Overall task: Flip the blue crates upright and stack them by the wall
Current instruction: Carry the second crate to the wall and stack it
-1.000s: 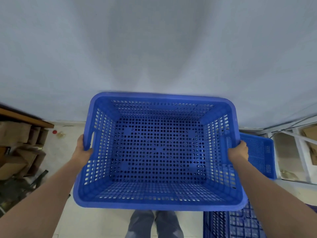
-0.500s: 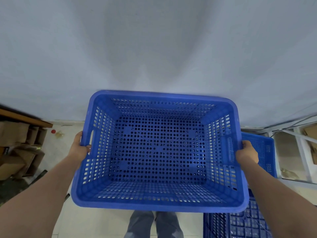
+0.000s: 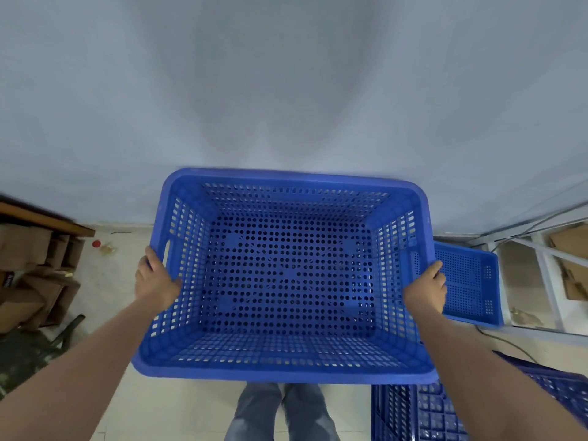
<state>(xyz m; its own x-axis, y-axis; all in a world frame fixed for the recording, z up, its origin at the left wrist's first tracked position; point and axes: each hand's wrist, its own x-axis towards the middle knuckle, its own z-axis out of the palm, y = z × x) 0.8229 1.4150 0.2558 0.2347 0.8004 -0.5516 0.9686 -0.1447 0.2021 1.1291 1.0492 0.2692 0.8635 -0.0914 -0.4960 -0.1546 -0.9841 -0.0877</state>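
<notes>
Both hands are clamped on one large blue crate [image 3: 286, 275], which is held upright, open side up, in front of the body. On the crate's left side wall the left hand [image 3: 156, 280] is closed just below the oval handle slot, with the thumb over the rim. On the right side wall the right hand [image 3: 426, 289] is wrapped around the rim in the same way. Bare forearms run from the lower corners of the view up to the crate.

A plain pale grey wall [image 3: 286, 90] fills the upper half of the view, and the crate's far rim is seen against its lower part. Below it, a light tiled floor [image 3: 105, 281] is visible on either side of the crate. The crate's floor is perforated with round holes and its walls with small rectangular slots.

To the left, brown cardboard boxes [image 3: 28, 265] are piled beneath a wooden shelf edge [image 3: 44, 214], and a small red cap [image 3: 96, 243] lies on the floor near the wall. To the right, a second blue crate [image 3: 467, 281] sits upright on the floor beside a white metal frame [image 3: 541, 259], just behind the right hand. At the lower right, a darker blue crate [image 3: 420, 412] is seen with its ribbed base showing. Legs in grey trousers [image 3: 280, 412] are visible under the held crate's near rim.
</notes>
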